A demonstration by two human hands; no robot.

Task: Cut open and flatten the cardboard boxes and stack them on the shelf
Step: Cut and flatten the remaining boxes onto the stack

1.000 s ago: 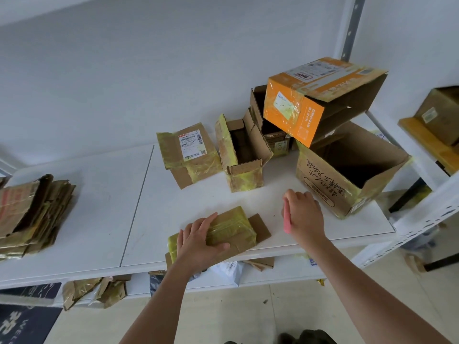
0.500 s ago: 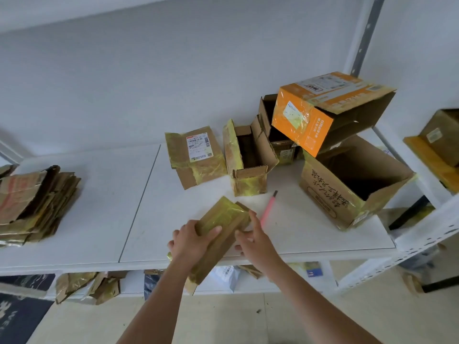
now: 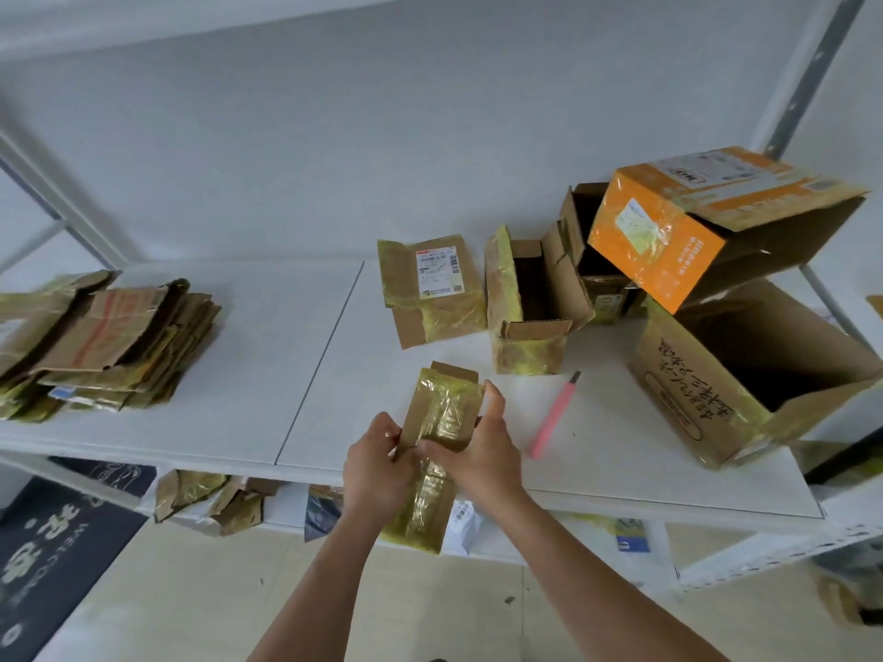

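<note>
Both hands hold one small taped box (image 3: 442, 422) above the front edge of the white shelf (image 3: 239, 375); the box is partly flattened and wrapped in yellowish tape; its long axis runs away from the person, tilted a little to the right, so one end with a short brown flap points to the back of the shelf and the other end hangs down past the shelf edge toward the floor. The left hand (image 3: 375, 465) grips the left side of the box with curled fingers; the right hand (image 3: 482, 446) grips the right side, its thumb lying up along the box edge; the two hands are close together, almost touching under the box.

A pink cutter (image 3: 554, 415) lies on the shelf just right of the right hand, apart from it; its long axis goes from near-left to far-right, the dark tip pointing to the back.

At the left end of the shelf lies a stack of flattened boxes (image 3: 105, 341). Behind the hands stand a small labelled box (image 3: 432, 289) and an open small box (image 3: 530, 303); at the right is a large open box (image 3: 745, 375) lying on its side, and an orange box (image 3: 707, 222) rests tilted upon it.
</note>
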